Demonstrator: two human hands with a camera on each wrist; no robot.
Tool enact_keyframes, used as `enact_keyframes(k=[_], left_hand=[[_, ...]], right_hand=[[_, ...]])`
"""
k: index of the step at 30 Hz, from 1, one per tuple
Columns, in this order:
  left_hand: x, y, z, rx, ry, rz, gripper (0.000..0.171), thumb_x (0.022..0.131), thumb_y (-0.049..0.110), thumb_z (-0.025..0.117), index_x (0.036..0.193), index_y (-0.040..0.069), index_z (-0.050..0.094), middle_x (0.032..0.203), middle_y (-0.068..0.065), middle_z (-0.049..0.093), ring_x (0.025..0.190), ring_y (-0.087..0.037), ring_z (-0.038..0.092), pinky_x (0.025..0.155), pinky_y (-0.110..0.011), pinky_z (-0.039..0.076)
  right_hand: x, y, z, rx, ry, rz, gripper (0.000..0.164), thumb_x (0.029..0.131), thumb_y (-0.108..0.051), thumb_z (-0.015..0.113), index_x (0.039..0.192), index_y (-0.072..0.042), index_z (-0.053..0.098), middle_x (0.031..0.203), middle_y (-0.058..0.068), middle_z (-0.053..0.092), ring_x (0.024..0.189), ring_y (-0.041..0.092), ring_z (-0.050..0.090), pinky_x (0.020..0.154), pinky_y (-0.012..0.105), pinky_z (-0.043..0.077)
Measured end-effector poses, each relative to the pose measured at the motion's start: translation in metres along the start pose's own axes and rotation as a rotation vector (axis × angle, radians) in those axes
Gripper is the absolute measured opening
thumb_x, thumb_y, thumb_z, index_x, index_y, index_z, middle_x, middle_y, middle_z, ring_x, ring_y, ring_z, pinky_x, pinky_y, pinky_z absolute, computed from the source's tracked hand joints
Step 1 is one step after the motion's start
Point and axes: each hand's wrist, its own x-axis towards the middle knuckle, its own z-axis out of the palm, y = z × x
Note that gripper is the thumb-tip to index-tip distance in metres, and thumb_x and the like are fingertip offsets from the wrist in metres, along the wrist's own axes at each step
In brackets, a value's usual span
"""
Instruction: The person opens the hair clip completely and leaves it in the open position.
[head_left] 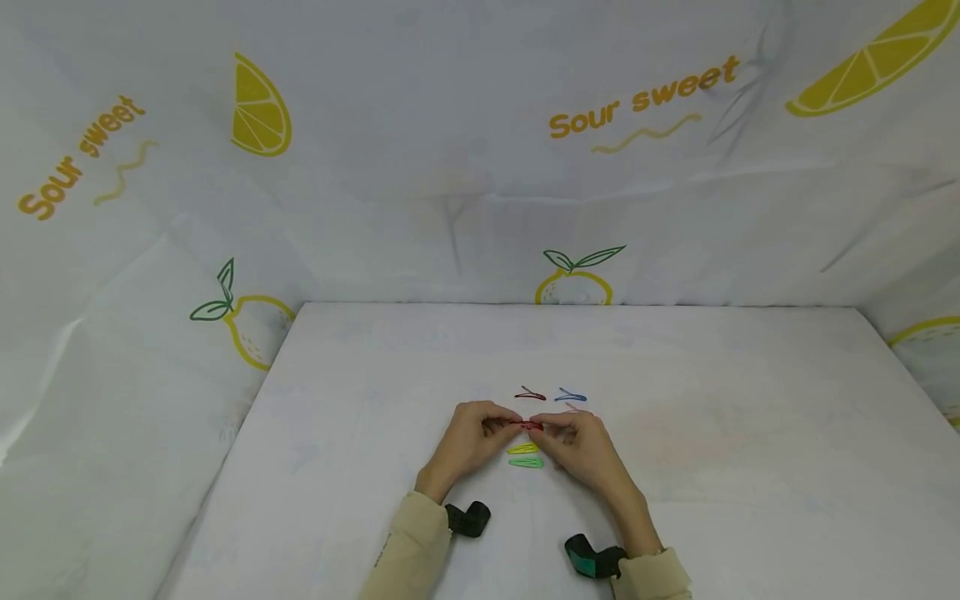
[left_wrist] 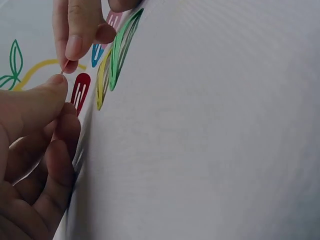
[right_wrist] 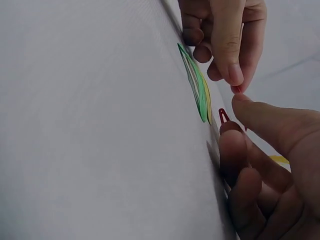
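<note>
Both hands meet over the table, pinching a small red snap hair clip (head_left: 532,426) by its two ends. My left hand (head_left: 468,437) grips one end between thumb and fingers. On the other end, my right hand (head_left: 585,446) does the same; fingertips cover most of the clip. Just nearer lie a yellow hair clip (head_left: 522,448) and a green hair clip (head_left: 527,462), side by side. Beyond the hands rest a dark red hair clip (head_left: 530,394) and a blue hair clip (head_left: 571,395), each with a raised prong. A pink hair clip (head_left: 573,407) is partly hidden behind my right hand.
The white table (head_left: 337,400) reaches back to an upright white cloth (head_left: 420,125) printed with lemons and lettering. More of that cloth hangs at the left and right sides. Black straps with blocky mounts (head_left: 469,520) sit at both wrists, close to the tabletop.
</note>
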Motion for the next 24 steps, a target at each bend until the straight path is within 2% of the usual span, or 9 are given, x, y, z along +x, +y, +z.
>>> enact_keyframes(k=[4, 9, 15, 24], left_hand=[[-0.001, 0.003, -0.002, -0.017, 0.002, 0.021, 0.012, 0.092, 0.011, 0.075, 0.101, 0.005, 0.081, 0.095, -0.008, 0.08, 0.071, -0.002, 0.064, 0.066, -0.016, 0.052], [0.0, 0.007, -0.003, -0.042, 0.02, 0.059, 0.012, 0.091, 0.008, 0.076, 0.101, 0.002, 0.08, 0.095, -0.011, 0.08, 0.075, -0.012, 0.072, 0.067, -0.016, 0.055], [0.0, 0.011, -0.005, -0.062, 0.041, 0.089, 0.012, 0.089, 0.005, 0.077, 0.099, 0.0, 0.08, 0.09, -0.012, 0.08, 0.073, -0.016, 0.073, 0.067, -0.016, 0.056], [0.0, 0.01, -0.005, -0.058, 0.052, 0.098, 0.011, 0.089, 0.005, 0.077, 0.098, 0.0, 0.08, 0.087, -0.012, 0.079, 0.072, -0.015, 0.073, 0.066, -0.017, 0.057]], right_hand=[[-0.001, 0.0, -0.001, 0.055, -0.02, -0.023, 0.025, 0.092, -0.017, 0.076, 0.112, -0.003, 0.078, 0.076, 0.006, 0.073, 0.048, 0.005, 0.056, 0.045, 0.02, 0.041], [-0.003, -0.001, -0.001, 0.1, 0.002, -0.088, 0.022, 0.092, -0.01, 0.075, 0.112, -0.002, 0.077, 0.079, 0.008, 0.072, 0.055, 0.003, 0.057, 0.05, 0.019, 0.042], [-0.004, -0.002, -0.001, 0.144, 0.039, -0.141, 0.022, 0.092, -0.007, 0.075, 0.113, -0.002, 0.077, 0.089, 0.012, 0.074, 0.062, 0.007, 0.064, 0.057, 0.021, 0.051], [-0.004, -0.001, 0.0, 0.155, 0.057, -0.16, 0.024, 0.092, -0.008, 0.074, 0.115, -0.001, 0.076, 0.096, 0.013, 0.076, 0.072, 0.002, 0.065, 0.066, 0.02, 0.056]])
